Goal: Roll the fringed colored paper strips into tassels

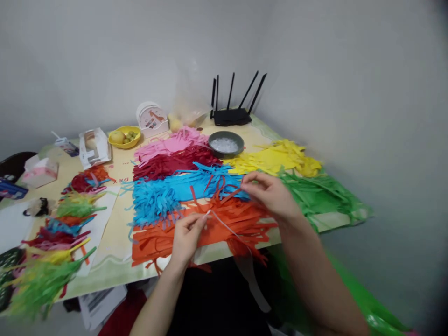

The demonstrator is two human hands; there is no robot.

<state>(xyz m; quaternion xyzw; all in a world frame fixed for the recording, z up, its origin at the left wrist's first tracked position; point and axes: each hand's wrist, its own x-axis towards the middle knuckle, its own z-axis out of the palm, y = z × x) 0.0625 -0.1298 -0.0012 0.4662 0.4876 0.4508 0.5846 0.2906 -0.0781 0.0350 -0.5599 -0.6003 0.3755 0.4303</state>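
Note:
My left hand (187, 233) is closed in a pinch on the end of a thin white string (227, 227) that runs down to the right, over the orange fringed paper (210, 231). My right hand (271, 193) hovers at the far edge of the orange paper, fingers curled and pinched near loose orange strips; what it grips is too small to make out. Behind lie blue fringed paper (164, 193), dark red fringed paper (168, 164), pink fringed paper (168, 145), yellow fringed paper (276, 158) and green fringed paper (315, 193).
A grey bowl of white stuff (226, 143) stands behind the papers, a black router (231, 114) in the corner. At the left lie finished multicoloured tassels (59, 233), a yellow fruit bowl (124, 136), a tissue box (38, 170) and packets. Walls close the back and right.

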